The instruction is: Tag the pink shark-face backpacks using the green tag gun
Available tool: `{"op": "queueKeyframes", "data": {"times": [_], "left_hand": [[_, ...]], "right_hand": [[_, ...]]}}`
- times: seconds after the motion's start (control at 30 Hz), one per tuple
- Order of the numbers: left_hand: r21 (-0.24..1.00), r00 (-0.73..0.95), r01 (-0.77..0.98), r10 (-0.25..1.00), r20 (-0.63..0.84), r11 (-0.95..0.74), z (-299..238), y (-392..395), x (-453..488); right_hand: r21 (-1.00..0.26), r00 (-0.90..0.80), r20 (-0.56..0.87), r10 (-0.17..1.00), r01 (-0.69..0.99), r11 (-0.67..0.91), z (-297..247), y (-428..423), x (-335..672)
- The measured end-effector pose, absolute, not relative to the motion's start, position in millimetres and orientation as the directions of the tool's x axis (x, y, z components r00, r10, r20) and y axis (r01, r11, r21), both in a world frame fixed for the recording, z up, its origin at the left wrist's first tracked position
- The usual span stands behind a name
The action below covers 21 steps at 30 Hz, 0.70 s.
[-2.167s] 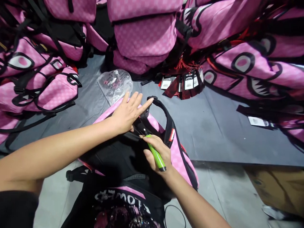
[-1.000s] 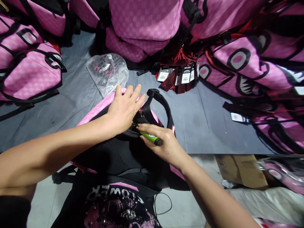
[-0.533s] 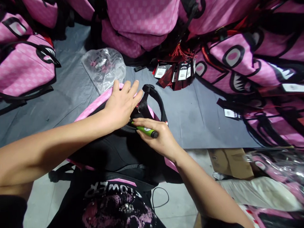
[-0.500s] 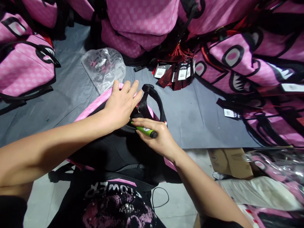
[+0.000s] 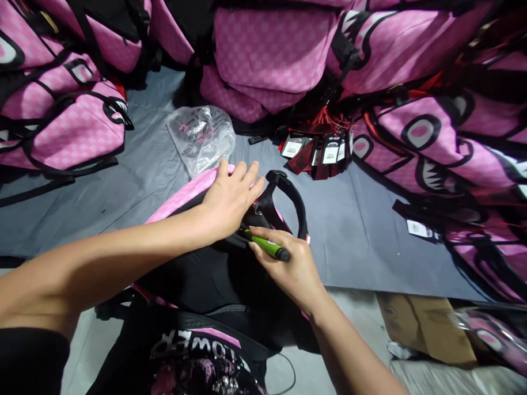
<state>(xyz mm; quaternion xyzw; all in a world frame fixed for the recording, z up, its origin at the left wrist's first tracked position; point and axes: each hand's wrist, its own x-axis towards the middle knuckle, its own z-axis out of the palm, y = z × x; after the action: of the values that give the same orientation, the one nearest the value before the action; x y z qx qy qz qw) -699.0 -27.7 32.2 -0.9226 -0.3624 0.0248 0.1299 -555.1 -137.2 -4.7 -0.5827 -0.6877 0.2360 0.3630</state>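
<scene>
A pink and black backpack (image 5: 192, 269) lies on my lap, its black side up and its black top handle (image 5: 292, 199) pointing away from me. My left hand (image 5: 229, 198) lies flat on the bag's upper edge, fingers stretched out and together, pressing it down. My right hand (image 5: 292, 268) is closed around a green tool with a black tip (image 5: 267, 247), and that tip touches the bag just under my left palm. What the tip does there is hidden.
Stacks of pink backpacks (image 5: 267, 59) with eye and teeth prints ring the grey mat (image 5: 355, 229). A crumpled clear plastic bag (image 5: 201, 136) lies beyond my left hand. Several black and red hang tags (image 5: 318, 149) lie to the right. A flat cardboard piece (image 5: 424, 330) rests on the floor.
My hands have stayed on the bag, the green tool turned flatter and its tip pushed under my left palm. The view has shifted slightly.
</scene>
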Motion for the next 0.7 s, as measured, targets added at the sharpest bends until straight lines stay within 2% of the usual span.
{"op": "queueKeyframes", "data": {"times": [0.23,0.43,0.57,0.7], "left_hand": [[-0.231,0.742,0.658,0.669,0.041,-0.717,34,-28,-700],[-0.247,0.741,0.656,0.671,0.026,-0.714,35,-28,-700],[-0.265,0.741,0.652,0.672,0.02,-0.711,36,-29,-700],[-0.277,0.735,0.652,0.678,0.006,-0.706,37,-32,-699]], "right_hand": [[-0.7,0.027,0.27,0.963,0.692,0.177,-12,-140,-563],[-0.634,0.09,0.395,0.914,0.747,0.201,-19,-143,-574],[-0.583,0.076,0.469,0.88,0.775,0.244,-26,-145,-577],[-0.597,0.105,0.492,0.864,0.763,0.247,-31,-146,-578]]}}
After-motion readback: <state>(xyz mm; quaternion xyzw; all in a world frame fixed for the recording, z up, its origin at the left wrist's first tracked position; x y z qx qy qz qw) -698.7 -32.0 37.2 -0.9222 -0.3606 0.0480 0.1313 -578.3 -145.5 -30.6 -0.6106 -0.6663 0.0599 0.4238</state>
